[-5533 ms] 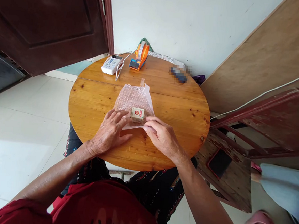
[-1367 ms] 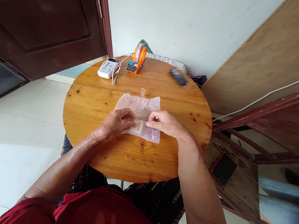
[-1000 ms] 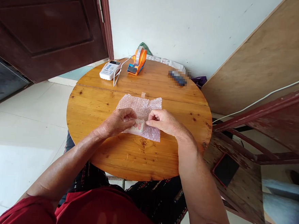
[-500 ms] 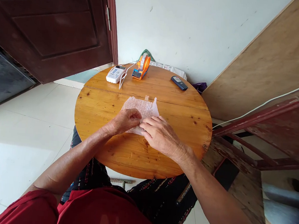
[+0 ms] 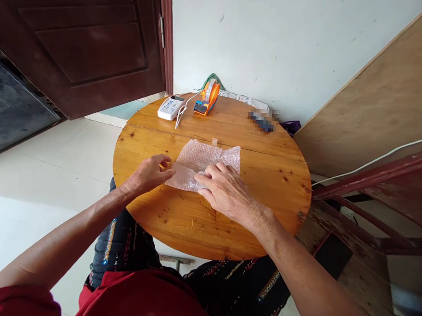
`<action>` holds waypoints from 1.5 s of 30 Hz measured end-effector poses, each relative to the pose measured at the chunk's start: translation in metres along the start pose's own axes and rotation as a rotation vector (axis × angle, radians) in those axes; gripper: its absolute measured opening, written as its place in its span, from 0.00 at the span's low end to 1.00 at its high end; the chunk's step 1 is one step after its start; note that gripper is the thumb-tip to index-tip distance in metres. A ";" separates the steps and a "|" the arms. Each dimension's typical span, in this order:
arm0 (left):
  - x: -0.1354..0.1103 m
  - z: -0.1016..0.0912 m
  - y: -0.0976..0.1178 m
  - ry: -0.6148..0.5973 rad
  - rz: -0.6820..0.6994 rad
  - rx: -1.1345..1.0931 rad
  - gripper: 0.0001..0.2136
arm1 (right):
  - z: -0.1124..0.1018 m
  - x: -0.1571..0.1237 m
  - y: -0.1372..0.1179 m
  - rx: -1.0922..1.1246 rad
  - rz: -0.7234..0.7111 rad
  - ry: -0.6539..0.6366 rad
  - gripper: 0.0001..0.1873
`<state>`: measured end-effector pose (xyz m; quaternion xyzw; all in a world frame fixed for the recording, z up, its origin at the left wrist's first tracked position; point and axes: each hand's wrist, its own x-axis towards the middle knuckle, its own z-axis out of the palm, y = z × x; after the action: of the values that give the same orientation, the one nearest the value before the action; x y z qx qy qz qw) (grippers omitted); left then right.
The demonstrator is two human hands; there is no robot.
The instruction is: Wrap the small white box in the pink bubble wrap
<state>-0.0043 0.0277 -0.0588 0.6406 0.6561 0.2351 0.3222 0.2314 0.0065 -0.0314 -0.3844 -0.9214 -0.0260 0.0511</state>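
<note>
A sheet of bubble wrap (image 5: 203, 158) lies in the middle of the round wooden table (image 5: 206, 225), its near part folded over into a small bundle. The little box seen earlier is hidden inside the fold. My left hand (image 5: 148, 174) pinches the left end of the folded wrap between thumb and fingers. My right hand (image 5: 225, 190) lies on the bundle's right side, fingers stretched forward and pressing the fold down. A short strip of tape (image 5: 214, 142) sticks up at the wrap's far edge.
At the table's far edge stand an orange tape dispenser (image 5: 208, 97), a white device (image 5: 171, 108) with a white cable, and a dark blurred object (image 5: 262, 121). A dark door (image 5: 85, 38) is at the left. At the right lean a wooden board (image 5: 378, 88) and a red wooden frame (image 5: 375, 188).
The box, bare on the wrap at first, is now covered by the folded wrap. My right hand went from pinching to lying flat on the fold. My left hand shifted to the wrap's left end.
</note>
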 end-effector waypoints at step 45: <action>-0.012 0.039 0.053 -0.169 0.480 0.187 0.06 | 0.029 -0.089 0.023 0.835 0.880 0.295 0.24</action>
<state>0.0603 0.0154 -0.0460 0.8222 0.4749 0.1888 0.2505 0.3079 -0.0375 -0.0700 -0.6679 -0.5923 0.3071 0.3298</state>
